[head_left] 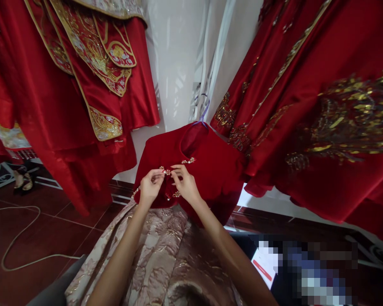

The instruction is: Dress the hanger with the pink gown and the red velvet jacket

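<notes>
A short red velvet jacket hangs in front of me on a thin purple hanger. Beaded fasteners with pearl-like beads run down its front, one of them a closure just below the neckline. Lower down, my left hand pinches one side of a beaded fastener. From the other side my right hand grips it between thumb and fingers. Both sets of fingertips nearly meet at the beads, partly covering them. Another beaded fastener shows below my right fingers.
Shiny pinkish brocade fabric spreads beneath the jacket. Red embroidered garments hang at left and right. A pale cable lies on the tiled floor near shoes. A lit screen is at lower right.
</notes>
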Motion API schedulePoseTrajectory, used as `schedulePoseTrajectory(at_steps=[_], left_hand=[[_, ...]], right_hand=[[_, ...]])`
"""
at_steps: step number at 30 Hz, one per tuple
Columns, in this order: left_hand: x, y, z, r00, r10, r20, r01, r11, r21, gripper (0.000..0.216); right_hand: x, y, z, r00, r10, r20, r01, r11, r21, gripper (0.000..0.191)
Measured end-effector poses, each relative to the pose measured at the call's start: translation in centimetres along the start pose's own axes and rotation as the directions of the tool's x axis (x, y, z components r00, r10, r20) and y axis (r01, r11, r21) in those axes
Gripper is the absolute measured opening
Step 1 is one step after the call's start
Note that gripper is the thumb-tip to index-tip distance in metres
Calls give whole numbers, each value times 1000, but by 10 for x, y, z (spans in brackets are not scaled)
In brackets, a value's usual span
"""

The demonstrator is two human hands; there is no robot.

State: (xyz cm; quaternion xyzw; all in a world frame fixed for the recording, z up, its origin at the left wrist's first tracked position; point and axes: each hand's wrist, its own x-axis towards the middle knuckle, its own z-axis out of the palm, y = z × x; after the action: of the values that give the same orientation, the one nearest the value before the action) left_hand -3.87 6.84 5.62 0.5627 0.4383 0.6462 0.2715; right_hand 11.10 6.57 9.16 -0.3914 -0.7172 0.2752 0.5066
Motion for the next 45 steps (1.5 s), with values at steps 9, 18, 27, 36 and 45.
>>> schedulePoseTrajectory(at_steps=[9, 18, 27, 36, 45], left_hand=[[-82, -25, 23, 1000, -7, -30, 18, 931, 365, 41], [-80, -27, 19, 1000, -8, 22, -4, 881, 474, 26], [-84, -26, 18, 1000, 2, -10, 2, 932, 362, 29], [-83, -23, 15, 1000, -16, 18, 12, 974, 224, 12], [-84, -23, 13, 994, -100, 43, 93, 987, 135, 16]], right_hand=[[-51, 16, -41, 980, 160, 117, -143, 979, -146, 18], [-57, 31, -20, 961, 218, 168, -188, 966, -179, 28], [-60, 37, -24, 960, 193, 202, -124, 942, -313, 22], [-57, 17, -27, 957, 222, 186, -186, 963, -193, 16], [-56, 21, -10, 970, 213, 114, -207, 976, -64, 22]])
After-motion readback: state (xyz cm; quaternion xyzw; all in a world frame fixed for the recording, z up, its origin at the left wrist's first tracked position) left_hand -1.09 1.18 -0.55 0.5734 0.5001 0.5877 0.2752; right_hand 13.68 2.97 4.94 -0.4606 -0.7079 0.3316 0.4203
